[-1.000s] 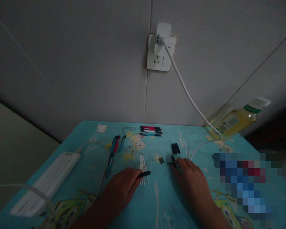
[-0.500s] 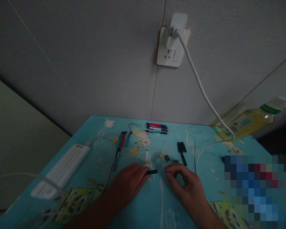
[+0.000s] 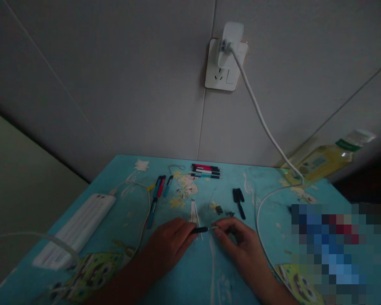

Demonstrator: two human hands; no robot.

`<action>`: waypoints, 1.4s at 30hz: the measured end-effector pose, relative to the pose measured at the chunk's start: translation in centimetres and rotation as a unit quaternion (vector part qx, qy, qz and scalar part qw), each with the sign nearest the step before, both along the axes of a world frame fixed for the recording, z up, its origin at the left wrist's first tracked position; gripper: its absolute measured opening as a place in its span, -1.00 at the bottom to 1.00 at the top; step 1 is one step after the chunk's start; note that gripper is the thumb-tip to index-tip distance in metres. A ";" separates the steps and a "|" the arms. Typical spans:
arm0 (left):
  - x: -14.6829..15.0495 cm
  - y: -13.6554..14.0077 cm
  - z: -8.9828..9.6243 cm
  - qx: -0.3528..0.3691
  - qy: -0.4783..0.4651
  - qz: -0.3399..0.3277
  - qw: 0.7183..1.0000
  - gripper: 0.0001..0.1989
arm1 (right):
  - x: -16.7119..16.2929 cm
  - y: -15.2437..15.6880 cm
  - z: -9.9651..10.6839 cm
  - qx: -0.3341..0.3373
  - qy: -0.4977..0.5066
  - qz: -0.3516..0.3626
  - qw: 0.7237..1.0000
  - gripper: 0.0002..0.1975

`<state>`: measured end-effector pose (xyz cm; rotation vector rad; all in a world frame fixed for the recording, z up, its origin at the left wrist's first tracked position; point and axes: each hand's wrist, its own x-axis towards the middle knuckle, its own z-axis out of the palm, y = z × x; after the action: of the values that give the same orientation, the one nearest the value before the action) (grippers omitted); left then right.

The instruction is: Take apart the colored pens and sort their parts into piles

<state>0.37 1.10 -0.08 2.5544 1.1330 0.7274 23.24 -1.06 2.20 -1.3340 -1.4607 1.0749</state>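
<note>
My left hand (image 3: pixel 174 239) is closed around a dark pen barrel (image 3: pixel 199 230), whose end points right. Across a small gap, my right hand (image 3: pixel 238 239) pinches a small silvery pen tip (image 3: pixel 215 227) between thumb and fingers. Several thin white pen refills (image 3: pixel 193 209) lie on the table just beyond my left fingertips, partly covered by that hand. Past my right hand are a small dark pile of parts (image 3: pixel 230 213), too small to make out, and a little dark piece (image 3: pixel 219 209).
Assembled pens (image 3: pixel 206 170) lie in a row at the back. Coloured barrels (image 3: pixel 157 195) lie left, black pieces (image 3: pixel 239 199) right. A white power bank (image 3: pixel 76 231), a charging cable (image 3: pixel 257 212) and a bottle of yellow liquid (image 3: pixel 320 163) surround the blue table (image 3: pixel 178 288). A pixelated patch hides the right.
The view has shifted slightly, moving everything a little to the left. The pen barrel and the pen tip are slightly closer together, both still held.
</note>
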 end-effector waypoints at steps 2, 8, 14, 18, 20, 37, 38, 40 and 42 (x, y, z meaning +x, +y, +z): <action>0.1 -0.1 -0.1 0.001 -0.009 -0.010 1.000 -0.79 | -0.2 0.0 0.2 -0.009 -0.001 0.015 1.000 -0.84; 0.0 -0.2 -0.3 0.010 -0.028 -0.023 0.999 -0.79 | -0.6 -0.1 0.3 -0.005 -0.025 0.045 0.999 -0.91; 0.0 0.2 -0.2 0.045 -0.019 -0.042 0.998 -0.74 | 0.2 0.0 0.3 0.048 -0.131 0.086 0.987 -0.92; 0.1 0.2 -0.2 0.036 0.009 -0.057 0.998 -0.76 | 0.3 -0.1 0.0 0.057 -0.199 0.092 0.974 -0.77; 0.1 0.1 -0.2 0.037 0.025 -0.065 0.997 -0.77 | 0.3 -0.2 -0.2 0.054 -0.230 0.104 0.966 -0.65; 0.6 -0.3 1.0 0.083 -0.016 -0.069 0.994 -0.81 | -0.1 -0.9 -1.8 0.097 -0.279 0.111 0.949 -0.59; 0.6 -0.2 1.2 0.076 -0.017 -0.064 0.995 -0.83 | -0.1 -0.9 -1.9 0.095 -0.278 0.107 0.950 -0.57; 0.6 0.1 1.2 0.042 -0.023 -0.038 0.998 -0.85 | 0.1 -0.8 -2.0 0.104 -0.278 0.088 0.951 -0.56; 0.5 0.4 1.1 -0.015 -0.049 0.003 0.999 -0.82 | 0.6 -0.6 -2.0 0.125 -0.281 0.061 0.949 -0.57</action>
<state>0.84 1.46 1.06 2.4630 1.1126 0.8222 23.87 -1.68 0.24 -1.4434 -2.0427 0.5670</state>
